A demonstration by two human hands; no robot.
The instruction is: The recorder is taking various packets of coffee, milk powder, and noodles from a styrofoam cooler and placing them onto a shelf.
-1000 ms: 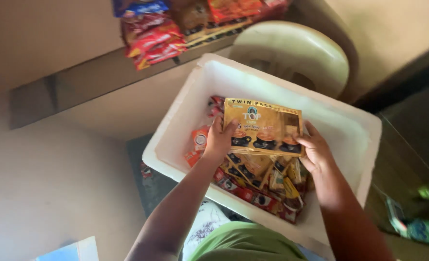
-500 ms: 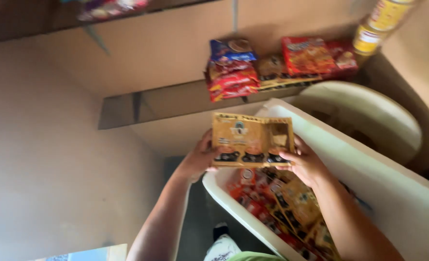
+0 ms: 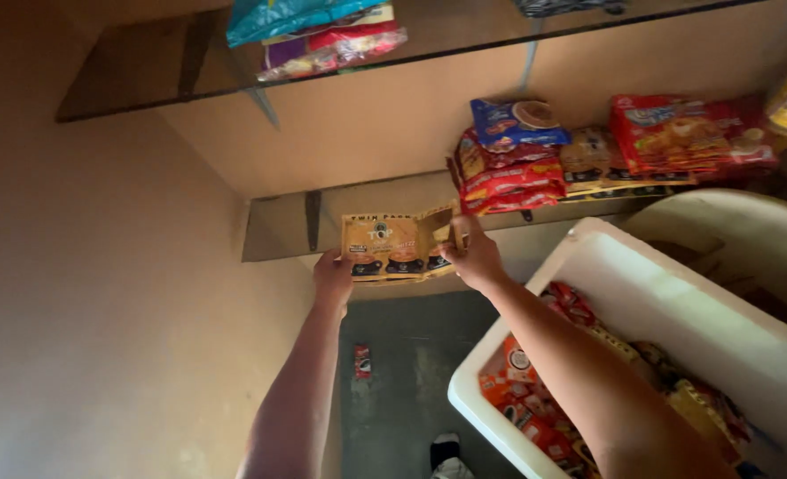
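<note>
Head view first and only: I am watching both hands holding up a strip of joined yellow-brown foil sachets [image 3: 396, 246] in front of the lower glass wall shelf [image 3: 278, 226]. My left hand [image 3: 332, 278] is pinching the strip's lower left corner, fingers curled tight on it, while my right hand [image 3: 473, 257] is gripping the right end, fingers pressed together over the foil so that end is folding forward. The strip is hanging level with the shelf's bare left part, not yet resting on it as far as I can tell.

Toward the shelf's right end, a stack of red and blue snack packets [image 3: 509, 155] is already lying, with more red bags [image 3: 681, 133] beyond. The upper glass shelf [image 3: 145, 71] is carrying a blue and a red bag [image 3: 313, 27] near its middle.

Judging by that, some stock is shelved, and this strip is still in the air. The white plastic tub [image 3: 668, 297] below my right arm is still holding many red and yellow sachets [image 3: 535, 399], so plenty seems left.
</note>
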